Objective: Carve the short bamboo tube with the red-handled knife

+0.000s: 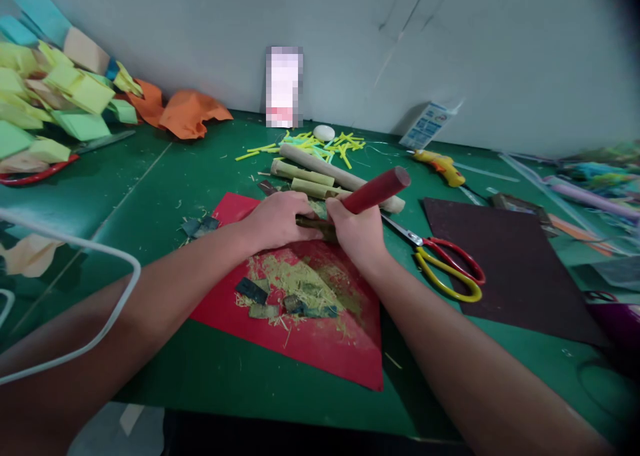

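My right hand is closed around a tool with a thick, round red handle. The handle tilts up to the right, and its working end is hidden by my hands. Close beside it, my left hand has curled fingers on a dark brownish piece, whose kind I cannot make out. Both hands are over the far part of a red sheet. Greenish powder, fine shavings and several dark scraps lie on the sheet, nearer to me.
Pale tubes lie behind my hands, with yellow strips beyond. Red-and-yellow-handled scissors rest right, by a dark board and yellow glue gun. Folded papers are left; a white cable crosses my left arm.
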{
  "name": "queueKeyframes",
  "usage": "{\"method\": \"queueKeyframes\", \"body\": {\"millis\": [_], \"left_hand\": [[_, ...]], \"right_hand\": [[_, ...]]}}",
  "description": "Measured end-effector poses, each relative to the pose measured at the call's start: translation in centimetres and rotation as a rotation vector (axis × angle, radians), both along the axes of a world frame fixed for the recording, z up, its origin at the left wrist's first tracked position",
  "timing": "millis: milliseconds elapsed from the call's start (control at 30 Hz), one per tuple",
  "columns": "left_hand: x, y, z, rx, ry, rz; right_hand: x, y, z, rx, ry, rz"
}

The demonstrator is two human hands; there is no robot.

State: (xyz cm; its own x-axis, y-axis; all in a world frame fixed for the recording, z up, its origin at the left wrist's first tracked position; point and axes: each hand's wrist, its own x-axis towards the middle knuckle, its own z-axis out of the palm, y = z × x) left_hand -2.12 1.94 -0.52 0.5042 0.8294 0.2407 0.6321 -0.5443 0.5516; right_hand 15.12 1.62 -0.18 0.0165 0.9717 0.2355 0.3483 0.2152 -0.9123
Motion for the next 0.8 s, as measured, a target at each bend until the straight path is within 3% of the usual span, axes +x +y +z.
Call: {"method": "queueKeyframes", "body": {"millis": [367,567,800], "left_hand": [[-0.1,0.1,0.1,-0.018,-0.003,-0.021],[-0.2,0.0,0.0,-0.009,-0.018,-0.015],[0.1,-0.1,0.2,0.009,0.012,0.006]], "right_hand": [[-0.3,-0.1,0.1,-0.006,-0.038,-0.021],[-0.1,-1.0,0.4,-0.058,-0.031,0.044],[0.0,0.0,0.2,-0.004,0.034,-0.011]]}}
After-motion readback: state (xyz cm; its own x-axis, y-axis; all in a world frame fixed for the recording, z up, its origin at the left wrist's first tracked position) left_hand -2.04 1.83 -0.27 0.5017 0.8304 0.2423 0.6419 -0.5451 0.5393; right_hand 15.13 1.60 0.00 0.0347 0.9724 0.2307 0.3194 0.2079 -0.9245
